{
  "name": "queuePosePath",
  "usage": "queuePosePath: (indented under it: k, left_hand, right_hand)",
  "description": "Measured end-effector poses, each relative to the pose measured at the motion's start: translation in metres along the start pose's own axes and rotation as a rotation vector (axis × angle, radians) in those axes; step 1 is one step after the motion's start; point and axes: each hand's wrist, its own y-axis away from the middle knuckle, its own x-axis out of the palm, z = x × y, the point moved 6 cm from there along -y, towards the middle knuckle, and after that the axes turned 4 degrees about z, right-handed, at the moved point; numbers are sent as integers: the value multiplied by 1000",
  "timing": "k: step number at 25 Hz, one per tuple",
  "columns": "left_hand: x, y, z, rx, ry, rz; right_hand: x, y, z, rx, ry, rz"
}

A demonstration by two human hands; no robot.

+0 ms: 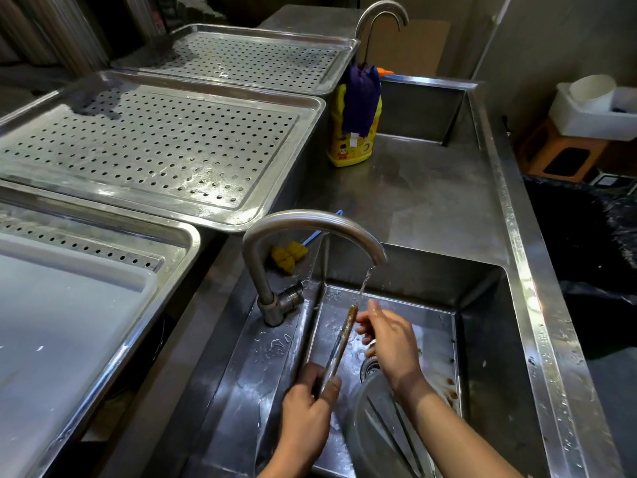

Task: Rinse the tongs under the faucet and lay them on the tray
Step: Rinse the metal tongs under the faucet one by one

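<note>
The tongs are thin and metal with brown, dirty tips, held slanted over the steel sink. Their tips sit right under the water stream falling from the curved faucet. My left hand grips the tongs' lower handle end. My right hand is beside the upper part, fingertips touching near the tips. A perforated steel tray lies to the upper left on the counter.
A second perforated tray sits farther back, a white tray in a steel pan at left. A yellow detergent bottle, yellow sponge and second faucet stand behind. A round metal lid rests in the sink.
</note>
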Motion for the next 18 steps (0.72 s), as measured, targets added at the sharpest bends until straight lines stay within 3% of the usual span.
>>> queuePosePath:
  k: [3,7,11,15,18]
  left_hand:
    - [-1,3,-2,27,-18,10]
    - [-6,-2,-4,3,-1,-9]
    - [0,-2,-9,-6,4,33]
    - [6,-7,-6,-66,37,62]
    - [6,-6,-6,-42,15,87]
  right_hand:
    - [19,8,3,64,-59,233]
    - [38,21,-7,144,-163,417]
    - [26,1,-6,198,-224,221]
    - [28,4,-14,218,-233,362]
    - [20,-7,-13,273,-287,263]
